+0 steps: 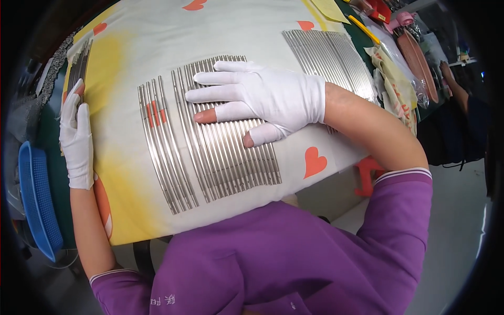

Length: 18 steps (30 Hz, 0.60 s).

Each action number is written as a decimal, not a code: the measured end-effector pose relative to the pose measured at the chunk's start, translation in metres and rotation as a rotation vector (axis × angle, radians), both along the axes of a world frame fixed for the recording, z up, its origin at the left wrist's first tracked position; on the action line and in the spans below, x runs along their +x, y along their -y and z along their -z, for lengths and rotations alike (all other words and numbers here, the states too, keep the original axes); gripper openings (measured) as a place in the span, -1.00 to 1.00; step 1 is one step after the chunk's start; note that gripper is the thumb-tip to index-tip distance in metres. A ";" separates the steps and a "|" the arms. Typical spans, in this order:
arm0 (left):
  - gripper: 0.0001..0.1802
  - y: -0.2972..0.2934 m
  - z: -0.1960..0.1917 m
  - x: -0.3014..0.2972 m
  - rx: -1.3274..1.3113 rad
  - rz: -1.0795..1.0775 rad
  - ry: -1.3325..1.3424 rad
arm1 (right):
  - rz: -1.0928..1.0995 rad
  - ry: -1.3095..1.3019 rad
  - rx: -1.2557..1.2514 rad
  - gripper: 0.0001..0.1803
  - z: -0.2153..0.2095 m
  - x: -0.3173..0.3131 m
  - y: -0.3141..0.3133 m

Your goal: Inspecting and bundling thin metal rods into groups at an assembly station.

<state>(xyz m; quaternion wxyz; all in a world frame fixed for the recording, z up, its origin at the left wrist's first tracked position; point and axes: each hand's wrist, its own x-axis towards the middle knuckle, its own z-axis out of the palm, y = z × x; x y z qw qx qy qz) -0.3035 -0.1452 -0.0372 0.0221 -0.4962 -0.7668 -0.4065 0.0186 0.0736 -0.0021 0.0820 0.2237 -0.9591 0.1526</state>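
Observation:
A row of slim silvery metal rods (236, 163) lies side by side on a white and yellow cloth (157, 37). My right hand (262, 100) is laid flat over the upper part of this row, its fingers spread. It wears a white glove with the thumb and index fingertips bare. Just left of the row, several more rods (165, 157) form a smaller, looser group. At the cloth's left edge my left hand (77, 142), gloved too, is seen edge-on with fingers stretched out. Its fingertips are beside a darker bunch of rods (80, 65); whether they touch is unclear.
Another wide block of rods (331, 58) lies at the far right of the cloth. A blue plastic basket (39, 199) stands left of the cloth. A yellow pen (363, 29), a pinkish tray (417, 65) and crumpled wrapping (394, 84) crowd the right side. Another person's arm (455, 86) shows beyond.

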 end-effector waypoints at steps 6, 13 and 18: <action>-0.61 -0.002 0.001 -0.002 0.044 0.046 0.101 | -0.001 0.019 -0.004 -0.28 -0.002 0.004 -0.004; -0.62 -0.002 0.001 0.000 0.032 0.061 0.070 | 0.005 0.026 0.042 -0.26 0.000 -0.015 0.010; -0.63 -0.004 0.004 -0.001 0.082 0.098 0.067 | 0.004 0.019 0.051 -0.23 0.000 -0.029 0.020</action>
